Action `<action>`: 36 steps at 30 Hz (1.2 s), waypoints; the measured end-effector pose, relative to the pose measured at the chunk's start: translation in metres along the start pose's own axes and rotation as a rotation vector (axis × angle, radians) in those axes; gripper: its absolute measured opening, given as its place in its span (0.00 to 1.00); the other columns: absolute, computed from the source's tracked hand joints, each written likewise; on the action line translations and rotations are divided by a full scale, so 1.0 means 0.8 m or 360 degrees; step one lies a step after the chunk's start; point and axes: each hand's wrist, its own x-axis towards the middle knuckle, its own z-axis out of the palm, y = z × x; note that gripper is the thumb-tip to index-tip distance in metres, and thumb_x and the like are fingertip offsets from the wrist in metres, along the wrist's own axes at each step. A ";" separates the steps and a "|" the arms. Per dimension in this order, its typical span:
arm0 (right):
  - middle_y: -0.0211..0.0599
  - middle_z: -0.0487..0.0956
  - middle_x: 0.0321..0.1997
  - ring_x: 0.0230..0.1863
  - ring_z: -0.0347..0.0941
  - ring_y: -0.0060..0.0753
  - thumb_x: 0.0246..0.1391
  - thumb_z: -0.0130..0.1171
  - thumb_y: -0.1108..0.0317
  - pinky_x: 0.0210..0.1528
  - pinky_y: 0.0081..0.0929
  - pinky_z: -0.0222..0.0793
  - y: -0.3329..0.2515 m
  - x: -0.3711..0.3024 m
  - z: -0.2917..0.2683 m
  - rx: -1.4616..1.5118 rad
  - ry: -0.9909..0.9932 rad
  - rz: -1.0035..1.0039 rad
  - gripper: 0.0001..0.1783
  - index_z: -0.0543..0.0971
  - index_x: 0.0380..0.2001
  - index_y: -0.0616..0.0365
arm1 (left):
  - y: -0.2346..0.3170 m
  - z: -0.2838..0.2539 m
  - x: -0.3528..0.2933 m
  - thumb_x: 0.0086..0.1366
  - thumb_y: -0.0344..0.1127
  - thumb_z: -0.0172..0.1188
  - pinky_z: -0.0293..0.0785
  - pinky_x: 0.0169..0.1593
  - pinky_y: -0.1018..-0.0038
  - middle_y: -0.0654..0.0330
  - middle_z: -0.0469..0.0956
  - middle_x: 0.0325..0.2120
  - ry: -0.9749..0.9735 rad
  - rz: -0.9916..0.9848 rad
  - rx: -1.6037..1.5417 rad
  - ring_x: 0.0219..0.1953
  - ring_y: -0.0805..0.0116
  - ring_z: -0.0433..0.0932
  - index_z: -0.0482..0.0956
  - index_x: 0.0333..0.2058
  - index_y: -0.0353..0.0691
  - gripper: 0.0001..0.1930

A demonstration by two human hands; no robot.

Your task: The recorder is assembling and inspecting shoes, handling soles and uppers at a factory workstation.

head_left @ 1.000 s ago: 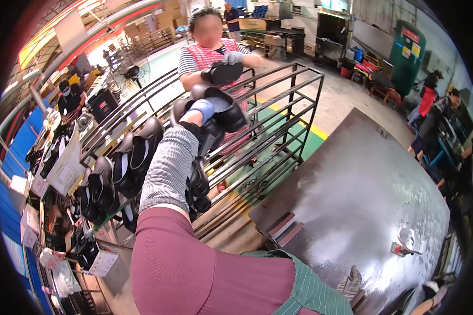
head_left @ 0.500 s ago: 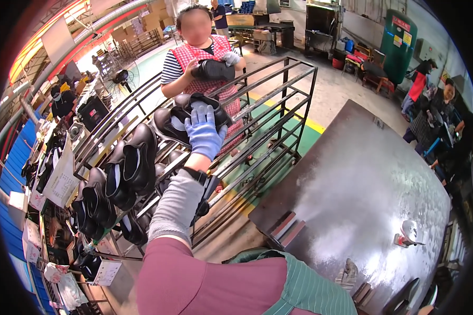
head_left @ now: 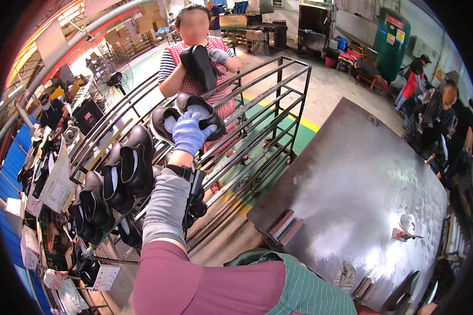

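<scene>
My left hand, in a blue glove with pale fingertips, reaches out over a metal rack. Its fingers dip into the opening of a black shoe and its thumb bends over the heel edge, gripping it. Against that shoe, on the left, sits another black shoe. A co-worker across the rack holds a black shoe tilted up, one hand gloved in grey. At the lower right rim a small skin-coloured patch may be my right hand; its fingers are hidden.
The black metal rack holds several more black shoes on its left. To my right stands a dark metal table with a grey glove, dark bars and a small metal device. Other people are farther right.
My left hand has gone from lying spread on the shoes to curling its fingers into one. The co-worker has turned their shoe from level to toe-up. My view has shifted slightly.
</scene>
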 end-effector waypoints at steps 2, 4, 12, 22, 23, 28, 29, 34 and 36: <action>0.44 0.72 0.50 0.51 0.70 0.39 0.52 0.50 0.78 0.52 0.32 0.69 0.012 0.001 0.004 0.0021 0.0060 -0.0082 0.22 0.73 0.53 0.60 | 0.012 0.000 0.000 0.49 0.58 0.68 0.66 0.58 0.60 0.50 0.72 0.52 -0.0029 -0.0069 0.0059 0.54 0.50 0.70 0.76 0.47 0.38 0.33; 0.41 0.72 0.50 0.47 0.73 0.33 0.52 0.50 0.80 0.47 0.27 0.72 0.019 -0.005 0.003 0.0045 0.0127 -0.0156 0.23 0.73 0.53 0.58 | 0.031 0.001 -0.006 0.49 0.54 0.68 0.63 0.60 0.58 0.49 0.70 0.53 0.0152 0.0036 0.0079 0.56 0.49 0.67 0.76 0.48 0.39 0.32; 0.48 0.75 0.48 0.51 0.69 0.51 0.53 0.56 0.66 0.54 0.44 0.65 -0.033 -0.001 -0.014 -0.0281 0.0209 -0.0133 0.18 0.75 0.48 0.57 | 0.186 0.074 -0.178 0.50 0.34 0.65 0.67 0.55 0.55 0.50 0.72 0.48 -0.0069 0.0983 -0.1079 0.51 0.44 0.70 0.73 0.46 0.40 0.23; 0.47 0.79 0.41 0.42 0.76 0.42 0.53 0.64 0.57 0.47 0.35 0.71 0.000 0.014 0.023 0.0461 0.0132 0.0723 0.23 0.75 0.48 0.59 | 0.279 0.175 -0.222 0.62 0.37 0.61 0.73 0.48 0.74 0.59 0.80 0.37 -0.2180 0.0309 -0.1934 0.38 0.68 0.78 0.78 0.46 0.35 0.16; 0.46 0.78 0.45 0.46 0.75 0.40 0.54 0.63 0.56 0.50 0.33 0.70 0.008 0.024 0.032 0.0778 0.0117 0.0832 0.25 0.74 0.49 0.60 | 0.300 0.176 -0.201 0.64 0.35 0.60 0.72 0.47 0.77 0.62 0.80 0.37 -0.2286 0.0087 -0.1974 0.39 0.75 0.75 0.78 0.46 0.33 0.15; 0.48 0.68 0.61 0.65 0.61 0.40 0.59 0.56 0.46 0.65 0.32 0.58 0.015 0.105 0.026 0.1049 0.0244 0.1216 0.36 0.66 0.59 0.64 | 0.442 0.244 -0.134 0.64 0.43 0.59 0.73 0.47 0.75 0.58 0.80 0.36 -0.2415 0.0151 -0.2392 0.39 0.70 0.76 0.75 0.49 0.30 0.22; 0.48 0.68 0.61 0.65 0.61 0.40 0.59 0.56 0.46 0.65 0.32 0.58 0.017 0.128 0.016 0.1048 0.0272 0.1259 0.36 0.66 0.59 0.64 | 0.478 0.261 -0.124 0.63 0.44 0.59 0.73 0.46 0.74 0.57 0.80 0.36 -0.2408 0.0207 -0.2372 0.40 0.70 0.76 0.74 0.49 0.29 0.24; 0.53 0.52 0.71 0.68 0.54 0.51 0.53 0.60 0.42 0.67 0.40 0.55 0.025 0.268 -0.064 0.1639 0.0595 0.1451 0.55 0.42 0.69 0.61 | 0.691 0.265 -0.056 0.57 0.50 0.65 0.74 0.48 0.73 0.54 0.80 0.38 -0.2344 0.0639 -0.2077 0.43 0.64 0.79 0.74 0.50 0.31 0.30; 0.52 0.50 0.72 0.69 0.53 0.50 0.51 0.63 0.44 0.66 0.39 0.56 0.046 0.328 -0.086 0.1462 0.0768 0.1510 0.59 0.38 0.69 0.60 | 0.746 0.261 -0.055 0.56 0.51 0.67 0.75 0.47 0.72 0.54 0.80 0.39 -0.2478 0.0409 -0.2170 0.42 0.63 0.79 0.75 0.50 0.32 0.31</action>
